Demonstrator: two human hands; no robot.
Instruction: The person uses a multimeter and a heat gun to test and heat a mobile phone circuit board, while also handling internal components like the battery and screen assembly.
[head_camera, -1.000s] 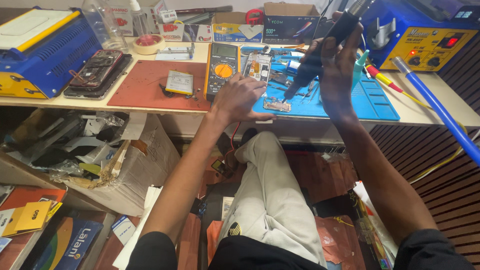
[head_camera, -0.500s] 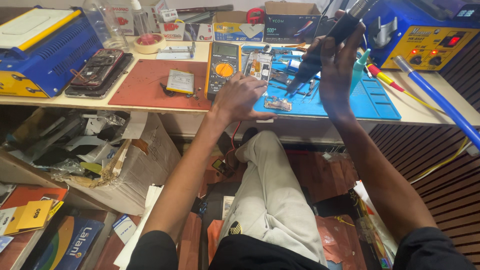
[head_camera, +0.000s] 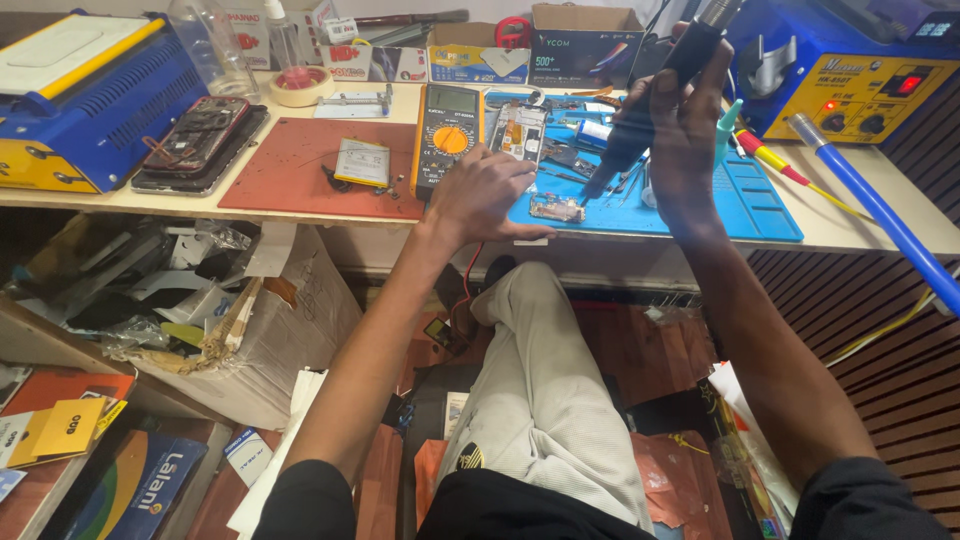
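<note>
- Nearest, below the bench: a bent knee in pale trousers (head_camera: 545, 400), a cardboard box (head_camera: 290, 330) of scrap on the person's left, papers on the floor.
- Left hand (head_camera: 485, 195) rests at the bench edge, fingers loosely curled and pressing down just beside a small board (head_camera: 557, 208) on the blue mat (head_camera: 750, 205); it pinches nothing that I can see.
- Right hand (head_camera: 685, 125) is wrapped around a dark hot-air wand (head_camera: 660, 95), held up off the mat, nozzle slanting down toward the board.
- Risk, as I judge it: the nozzle sits near the left fingers, so a slip could burn them; the board looks unclamped and could shift under the air.
- Tweezers and loose parts lie near the board and could be blown or knocked off.
- Further back: a multimeter (head_camera: 448, 140), a red mat (head_camera: 290, 175) with a small module, an opened phone (head_camera: 195, 135).
- Farthest: a blue station (head_camera: 850, 85) with a lit indicator, boxes, bottles, a tape roll.
</note>
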